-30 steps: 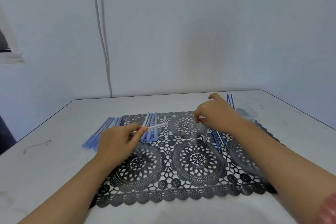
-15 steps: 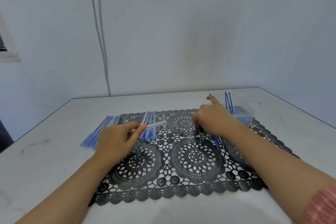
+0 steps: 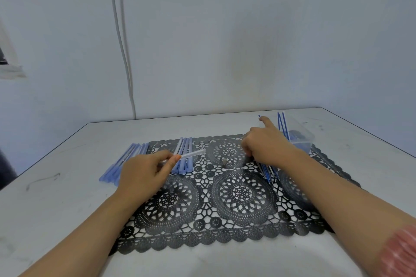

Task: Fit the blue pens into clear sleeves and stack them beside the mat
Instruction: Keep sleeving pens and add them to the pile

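A black lace mat point(image 3: 243, 216) lies on the white table. My left hand point(image 3: 144, 173) pinches a clear sleeve point(image 3: 193, 154) that points right over the mat. My right hand point(image 3: 267, 146) hovers over a bunch of thin blue pens point(image 3: 267, 173) lying on the mat. Its fingers are curled and its index finger points away. The tip of a thin blue pen point(image 3: 259, 116) sticks out just past that fingertip. Pale blue sleeved pens point(image 3: 122, 163) lie stacked off the mat's left edge. A second group point(image 3: 185, 153) rests on the mat.
A clear plastic box point(image 3: 302, 139) at the mat's far right corner has more blue pens point(image 3: 282, 123) leaning in it. A small grey piece point(image 3: 224, 162) sits mid-mat. A white cable point(image 3: 122, 51) runs down the wall behind the table.
My right hand has drawn slightly back from the far right pens, its index finger stretching out. My left hand keeps hold of the clear sleeve almost in place.
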Motion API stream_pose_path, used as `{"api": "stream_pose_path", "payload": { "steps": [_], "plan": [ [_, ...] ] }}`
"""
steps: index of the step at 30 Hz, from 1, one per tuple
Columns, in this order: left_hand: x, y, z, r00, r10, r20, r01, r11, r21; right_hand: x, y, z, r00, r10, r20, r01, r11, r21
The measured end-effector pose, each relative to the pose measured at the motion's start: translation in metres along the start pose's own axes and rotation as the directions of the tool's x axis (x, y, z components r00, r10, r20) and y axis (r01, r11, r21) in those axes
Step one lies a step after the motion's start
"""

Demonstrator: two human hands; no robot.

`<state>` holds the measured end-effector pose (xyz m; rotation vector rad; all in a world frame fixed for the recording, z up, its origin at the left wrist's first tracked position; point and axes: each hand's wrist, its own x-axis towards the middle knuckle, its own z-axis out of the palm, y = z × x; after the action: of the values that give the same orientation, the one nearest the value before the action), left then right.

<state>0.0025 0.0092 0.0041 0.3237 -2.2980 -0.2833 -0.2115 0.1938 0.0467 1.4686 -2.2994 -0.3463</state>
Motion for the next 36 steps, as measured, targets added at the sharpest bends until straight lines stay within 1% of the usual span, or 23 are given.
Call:
{"api": "stream_pose_path", "payload": {
  "steps": [2, 4, 5, 7, 9, 10, 11, 13, 15, 17, 18, 20, 22, 23, 25, 27, 28, 32, 34, 36],
  "plan": [
    [0.0, -0.002, 0.001, 1.0, 0.002, -0.004, -0.002, 1.0, 0.004, 0.0, 0.003, -0.008, 0.997, 0.053, -0.049, -0.045, 0.987, 0.152],
    [0.0, -0.003, 0.001, 1.0, 0.003, -0.006, -0.003, 1.0, 0.01, 0.001, 0.009, -0.016, 0.969, 0.185, -0.161, -0.112, 0.918, 0.381],
    [-0.001, -0.004, 0.002, 1.0, 0.003, -0.006, -0.003, 1.0, 0.01, 0.001, 0.013, -0.019, 0.935, 0.283, -0.214, -0.142, 0.851, 0.506],
    [0.0, -0.003, 0.001, 1.0, 0.002, -0.006, -0.002, 1.0, 0.01, 0.002, 0.023, -0.024, 0.839, 0.476, -0.264, -0.171, 0.691, 0.702],
    [0.0, -0.002, 0.001, 1.0, 0.004, -0.009, -0.004, 1.0, 0.01, 0.004, 0.032, -0.024, 0.761, 0.59, -0.272, -0.178, 0.592, 0.786],
    [0.0, -0.001, 0.0, 1.0, 0.004, -0.008, -0.004, 1.0, 0.01, 0.005, 0.036, -0.024, 0.742, 0.62, -0.255, -0.197, 0.565, 0.801],
    [0.0, 0.0, 0.0, 1.0, 0.003, -0.005, -0.003, 1.0, 0.011, 0.005, 0.04, -0.022, 0.737, 0.637, -0.225, -0.228, 0.549, 0.804],
    [0.0, 0.001, -0.001, 1.0, 0.0, 0.003, 0.0, 1.0, 0.008, 0.006, 0.043, -0.015, 0.767, 0.628, -0.129, -0.313, 0.542, 0.78],
    [0.0, 0.001, -0.001, 1.0, 0.0, 0.005, 0.0, 1.0, 0.008, 0.006, 0.042, -0.008, 0.813, 0.582, -0.003, -0.396, 0.556, 0.731],
    [0.0, 0.002, -0.001, 1.0, -0.002, 0.006, 0.002, 1.0, 0.009, 0.004, 0.039, -0.004, 0.829, 0.554, 0.084, -0.442, 0.554, 0.706],
    [0.001, 0.003, -0.002, 1.0, -0.008, 0.008, 0.007, 1.0, 0.006, 0.003, 0.037, -0.003, 0.823, 0.56, 0.1, -0.452, 0.537, 0.712],
    [0.001, 0.003, -0.001, 1.0, -0.013, 0.009, 0.013, 1.0, 0.007, 0.003, 0.036, 0.0, 0.787, 0.609, 0.098, -0.472, 0.493, 0.731],
    [0.0, 0.002, -0.002, 1.0, -0.01, 0.01, 0.009, 1.0, 0.014, 0.002, 0.036, 0.003, 0.758, 0.642, 0.112, -0.508, 0.474, 0.72],
    [0.0, 0.002, -0.001, 1.0, -0.011, 0.015, 0.011, 1.0, 0.012, 0.001, 0.036, 0.003, 0.762, 0.632, 0.142, -0.53, 0.482, 0.698],
    [-0.001, 0.001, -0.001, 1.0, -0.01, 0.019, 0.01, 1.0, 0.012, 0.001, 0.034, 0.004, 0.787, 0.58, 0.209, -0.565, 0.543, 0.621],
    [0.0, 0.002, -0.001, 1.0, -0.008, 0.015, 0.007, 1.0, 0.011, 0.002, 0.034, 0.006, 0.796, 0.55, 0.253, -0.585, 0.591, 0.556],
    [0.0, 0.002, -0.001, 1.0, -0.011, 0.014, 0.011, 1.0, 0.006, 0.002, 0.033, 0.007, 0.798, 0.545, 0.257, -0.586, 0.602, 0.542],
    [0.0, 0.001, 0.0, 1.0, -0.014, 0.012, 0.014, 1.0, 0.004, 0.004, 0.034, 0.008, 0.793, 0.559, 0.242, -0.587, 0.596, 0.548],
    [0.0, 0.001, 0.0, 1.0, -0.015, 0.011, 0.015, 1.0, 0.009, 0.003, 0.034, 0.008, 0.788, 0.583, 0.197, -0.578, 0.592, 0.561],
    [0.0, 0.0, 0.001, 1.0, -0.018, 0.013, 0.018, 1.0, 0.017, 0.002, 0.033, 0.006, 0.776, 0.62, 0.117, -0.549, 0.571, 0.61]
  ]
}}
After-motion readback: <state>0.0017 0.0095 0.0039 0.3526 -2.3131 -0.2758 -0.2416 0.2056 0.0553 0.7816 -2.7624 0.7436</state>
